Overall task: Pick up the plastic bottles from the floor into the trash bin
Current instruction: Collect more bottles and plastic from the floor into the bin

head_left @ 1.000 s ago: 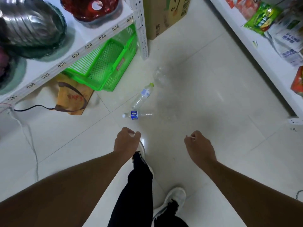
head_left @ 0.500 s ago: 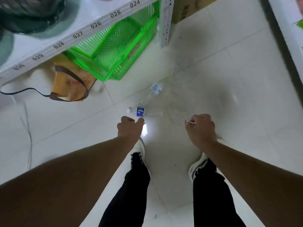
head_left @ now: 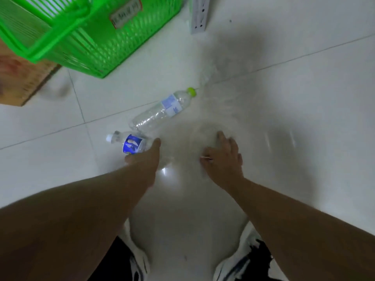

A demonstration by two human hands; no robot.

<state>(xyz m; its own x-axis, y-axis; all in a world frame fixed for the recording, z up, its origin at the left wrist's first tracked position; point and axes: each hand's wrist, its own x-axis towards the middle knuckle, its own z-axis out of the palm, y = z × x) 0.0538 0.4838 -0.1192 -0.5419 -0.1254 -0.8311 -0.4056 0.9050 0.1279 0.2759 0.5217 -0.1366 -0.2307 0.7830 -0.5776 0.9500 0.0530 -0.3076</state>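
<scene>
The left hand (head_left: 145,154) grasps a clear plastic bottle with a blue label (head_left: 129,143) lying beside the green-capped clear bottle (head_left: 162,110); the right hand (head_left: 223,157), fingers spread, pinches a thin stick.

Plastic bottles: you have two clearly lying on the floor, one with a blue label (head_left: 133,144) and one with a green cap (head_left: 162,110).
Hands: two, left (head_left: 145,157) and right (head_left: 224,158).
Green baskets (head_left: 87,37): one.
Shoes: two.
</scene>
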